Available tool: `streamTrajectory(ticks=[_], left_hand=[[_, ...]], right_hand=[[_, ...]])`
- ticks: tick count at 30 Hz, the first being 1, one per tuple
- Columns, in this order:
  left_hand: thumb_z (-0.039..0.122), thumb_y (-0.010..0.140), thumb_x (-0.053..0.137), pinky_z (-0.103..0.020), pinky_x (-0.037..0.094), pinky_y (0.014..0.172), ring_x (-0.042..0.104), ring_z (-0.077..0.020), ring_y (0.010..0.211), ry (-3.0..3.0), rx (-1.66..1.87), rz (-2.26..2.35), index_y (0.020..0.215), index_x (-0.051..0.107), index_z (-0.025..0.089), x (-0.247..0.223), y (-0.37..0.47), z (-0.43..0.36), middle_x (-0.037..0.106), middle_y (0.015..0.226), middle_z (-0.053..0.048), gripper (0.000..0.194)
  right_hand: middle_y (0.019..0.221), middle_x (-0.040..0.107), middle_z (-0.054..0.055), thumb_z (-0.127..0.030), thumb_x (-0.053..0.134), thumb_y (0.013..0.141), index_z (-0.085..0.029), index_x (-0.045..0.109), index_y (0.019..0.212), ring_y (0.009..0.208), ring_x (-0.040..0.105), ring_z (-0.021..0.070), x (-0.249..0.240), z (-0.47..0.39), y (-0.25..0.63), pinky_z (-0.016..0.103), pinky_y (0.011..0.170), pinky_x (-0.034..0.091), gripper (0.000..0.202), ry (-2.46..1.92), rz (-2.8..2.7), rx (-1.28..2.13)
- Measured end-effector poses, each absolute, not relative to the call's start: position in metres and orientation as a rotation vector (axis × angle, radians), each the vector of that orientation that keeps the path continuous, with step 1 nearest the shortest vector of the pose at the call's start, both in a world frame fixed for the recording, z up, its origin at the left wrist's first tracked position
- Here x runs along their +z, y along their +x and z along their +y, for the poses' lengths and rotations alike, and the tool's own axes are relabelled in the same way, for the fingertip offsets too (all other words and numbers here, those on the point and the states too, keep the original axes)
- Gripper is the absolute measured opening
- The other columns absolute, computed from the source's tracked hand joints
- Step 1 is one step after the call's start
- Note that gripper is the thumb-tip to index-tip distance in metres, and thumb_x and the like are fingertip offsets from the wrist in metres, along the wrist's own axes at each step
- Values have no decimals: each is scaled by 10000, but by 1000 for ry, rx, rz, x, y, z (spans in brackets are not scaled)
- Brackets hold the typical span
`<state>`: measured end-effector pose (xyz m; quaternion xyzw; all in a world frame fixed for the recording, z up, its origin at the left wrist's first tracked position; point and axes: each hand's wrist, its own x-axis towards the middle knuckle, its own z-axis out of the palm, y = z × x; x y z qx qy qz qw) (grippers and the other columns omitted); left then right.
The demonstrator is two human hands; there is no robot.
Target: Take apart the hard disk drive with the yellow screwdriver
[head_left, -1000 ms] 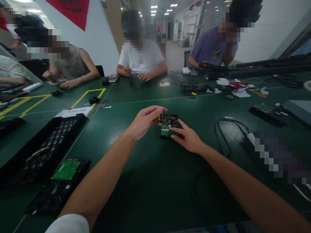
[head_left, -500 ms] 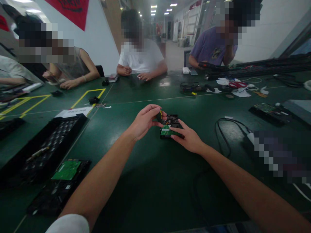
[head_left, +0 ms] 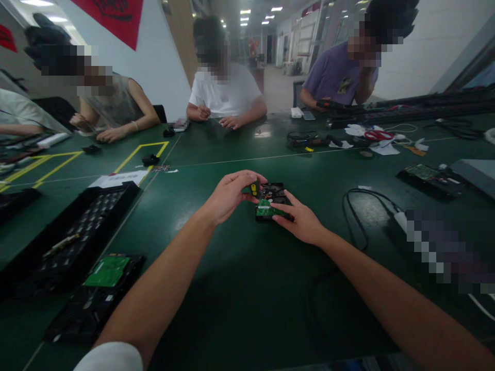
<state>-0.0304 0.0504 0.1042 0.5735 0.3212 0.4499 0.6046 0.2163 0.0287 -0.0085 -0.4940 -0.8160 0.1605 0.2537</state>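
Observation:
In the middle of the table a black hard drive (head_left: 275,191) lies flat, its green circuit board (head_left: 264,207) facing up. My left hand (head_left: 234,195) is closed round the short black-and-yellow handle of a screwdriver (head_left: 254,187) over the drive's left edge. The screwdriver's tip is hidden. My right hand (head_left: 299,219) grips the drive from the right, with fingers laid on its board and side. Another hard drive (head_left: 106,271) with a green board rests near my left forearm.
On the left stands a long black tray (head_left: 83,226) with a slotted floor. A third drive (head_left: 431,180) sits at the right, beyond a black cable (head_left: 353,216). Several people sit across the green table (head_left: 232,309). Cables and paper scraps (head_left: 384,147) lie at the back right.
My left hand has turned a little and dipped slightly, so more of the yellow on the screwdriver handle shows. My right hand and the drive stay in place.

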Motion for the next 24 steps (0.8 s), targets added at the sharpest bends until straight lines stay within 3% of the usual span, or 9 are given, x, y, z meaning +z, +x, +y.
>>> streamTrajectory(ticks=[9, 14, 24], left_hand=[[360, 938, 612, -319, 606, 642, 644, -231, 931, 1275, 1010, 687, 1106, 682, 166, 102, -32, 51, 672, 942, -95, 266], [367, 960, 589, -344, 617, 725, 657, -232, 972, 1287, 1015, 647, 1015, 676, 167, 102, -31, 52, 680, 965, -91, 224], [438, 905, 713, -245, 538, 659, 613, -197, 966, 1407, 1016, 715, 995, 776, 184, 100, -30, 50, 679, 1015, -82, 276]], right_hand=[[1693, 289, 94, -569, 593, 973, -374, 625, 1441, 1256, 636, 359, -3, 26, 215, 568, 1059, 493, 508, -1400, -2233, 453], [1688, 300, 95, -541, 608, 971, -361, 643, 1423, 1271, 629, 349, -2, 27, 214, 543, 1067, 494, 489, -1368, -2225, 454], [1689, 303, 87, -535, 611, 970, -360, 647, 1417, 1306, 609, 345, -3, 27, 215, 529, 1068, 498, 482, -1347, -2223, 451]])
